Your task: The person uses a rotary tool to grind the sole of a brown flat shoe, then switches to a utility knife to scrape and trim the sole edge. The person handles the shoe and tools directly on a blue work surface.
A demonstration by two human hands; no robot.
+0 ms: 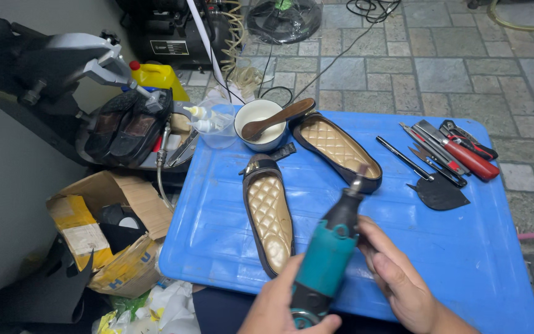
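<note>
Left hand (282, 309) wrapped around teal rotary tool (329, 253) at 6 o'clock, tip pointing 12 o'clock. Right hand (397, 278) pinching tool's black neck. Two gold-lined shoes (270, 213) lie on blue desk (465, 247); hand tools (446, 151) at 2 o'clock.

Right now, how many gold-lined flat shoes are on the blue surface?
2. One flat shoe lies just ahead of the left hand; the other shoe lies farther back, beside the white bowl. None appears hidden.

On the desk (495, 272) lay two quilted gold flat shoes (270, 213) (339, 148), one white bowl (261, 127), and one black sole piece (438, 193).
</note>
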